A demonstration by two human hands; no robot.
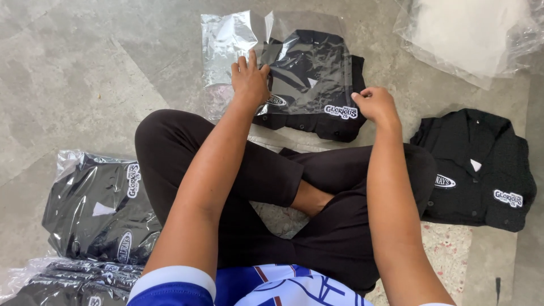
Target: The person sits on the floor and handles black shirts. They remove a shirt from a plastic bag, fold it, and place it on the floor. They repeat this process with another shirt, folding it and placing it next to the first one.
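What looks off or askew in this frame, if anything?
Only the folded black shirt under the hands: it sits partway in its clear plastic bag, right side and bottom edge sticking out, bag skewed left. Left hand presses on it, right hand pinches its edge. Bagged shirts and the loose shirt look tidy.

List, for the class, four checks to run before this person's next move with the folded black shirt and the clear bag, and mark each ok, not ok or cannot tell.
1. Left hand flat on the clear bag: ok.
2. Right hand grips the bag's edge: ok.
3. Folded black shirt fully inside the bag: not ok, its lower edge sticks out.
4. Bag free of tears: cannot tell.
5. Unbagged shirt lies apart: ok.
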